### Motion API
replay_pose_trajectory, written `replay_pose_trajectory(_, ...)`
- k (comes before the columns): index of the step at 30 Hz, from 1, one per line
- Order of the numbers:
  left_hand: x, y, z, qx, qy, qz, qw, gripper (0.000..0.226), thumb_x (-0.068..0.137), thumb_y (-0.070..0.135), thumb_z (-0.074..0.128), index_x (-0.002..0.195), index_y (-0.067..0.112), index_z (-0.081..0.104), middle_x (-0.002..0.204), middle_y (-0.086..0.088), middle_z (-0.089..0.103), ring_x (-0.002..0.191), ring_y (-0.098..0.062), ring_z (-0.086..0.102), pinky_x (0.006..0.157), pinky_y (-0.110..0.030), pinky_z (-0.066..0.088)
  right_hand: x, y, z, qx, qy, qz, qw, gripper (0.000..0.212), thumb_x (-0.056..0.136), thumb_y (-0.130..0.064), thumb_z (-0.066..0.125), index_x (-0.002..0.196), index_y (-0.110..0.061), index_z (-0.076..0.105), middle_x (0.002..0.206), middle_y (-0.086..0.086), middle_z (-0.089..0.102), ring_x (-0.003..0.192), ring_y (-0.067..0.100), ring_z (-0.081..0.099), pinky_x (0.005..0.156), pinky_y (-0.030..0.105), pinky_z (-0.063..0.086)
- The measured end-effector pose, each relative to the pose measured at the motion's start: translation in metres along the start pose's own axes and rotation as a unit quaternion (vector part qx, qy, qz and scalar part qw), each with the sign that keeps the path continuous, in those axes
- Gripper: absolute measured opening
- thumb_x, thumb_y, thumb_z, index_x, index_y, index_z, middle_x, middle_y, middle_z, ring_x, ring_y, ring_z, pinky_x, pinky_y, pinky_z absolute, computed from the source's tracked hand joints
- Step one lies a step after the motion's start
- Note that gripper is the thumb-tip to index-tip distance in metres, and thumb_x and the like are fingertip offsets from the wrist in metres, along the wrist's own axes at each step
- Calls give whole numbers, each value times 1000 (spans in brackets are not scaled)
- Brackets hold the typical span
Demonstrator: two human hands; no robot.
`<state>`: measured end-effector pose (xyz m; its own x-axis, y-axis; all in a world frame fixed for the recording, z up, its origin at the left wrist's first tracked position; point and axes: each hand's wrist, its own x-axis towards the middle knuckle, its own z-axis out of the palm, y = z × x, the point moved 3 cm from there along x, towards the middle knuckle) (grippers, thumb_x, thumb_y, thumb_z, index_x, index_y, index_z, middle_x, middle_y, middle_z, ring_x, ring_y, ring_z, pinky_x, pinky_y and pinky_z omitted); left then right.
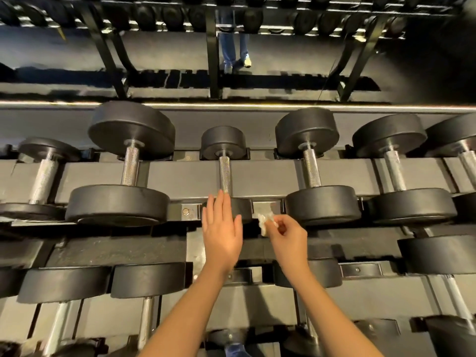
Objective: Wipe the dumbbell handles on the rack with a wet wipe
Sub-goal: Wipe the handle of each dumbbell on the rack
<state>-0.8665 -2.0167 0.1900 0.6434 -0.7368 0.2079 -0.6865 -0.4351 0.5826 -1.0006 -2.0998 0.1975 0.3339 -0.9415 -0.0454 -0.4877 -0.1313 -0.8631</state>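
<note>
While our right hand (pixel 288 240) pinches the limp wet wipe (pixel 265 221), our left hand (pixel 222 228) spreads empty. Rigid knurled handle (pixel 225 173) at twelve o'clock: we would wrap mid-shaft.

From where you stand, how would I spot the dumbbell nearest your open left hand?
Find the top row of the rack. The small dumbbell lies mid-row, just beyond the fingertips of the left hand, beside the wet wipe that the right hand pinches. Its heads are far smaller than either neighbour's.
</note>
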Motion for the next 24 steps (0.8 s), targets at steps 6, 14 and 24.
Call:
replay_pose_trajectory(6, -83, 21, 32, -1, -83, 141, 987, 40, 91, 19, 42, 123, 5, 61, 129, -9, 60, 123, -24, 51, 106, -45, 38, -64, 64, -38, -6, 14, 52, 999, 11, 87, -14, 66, 78, -19, 63, 71, -3, 63, 66, 10, 58, 59, 20, 42)
replay_pose_trajectory(14, -151, 46, 107, 26, -273, 137, 952, 46, 85, 23, 40, 117, 3, 66, 121, -12, 65, 105, -28, 66, 87, -45, 55, -120, 143, -102, -12, 52, 136, 989, 11, 87, -14, 65, 78, -16, 60, 64, 0, 57, 64, 20, 54, 61, 32, 41)
replay_pose_trajectory(24, -163, 53, 178, 35, -246, 91, 964, 51, 100, 15, 40, 149, 11, 28, 159, -4, 19, 145, -23, 19, 119, -33, 14, -134, 235, -114, -83, 30, 135, 987, 9, 86, -12, 68, 84, -6, 73, 70, 8, 67, 67, 25, 60, 62, 29, 41)
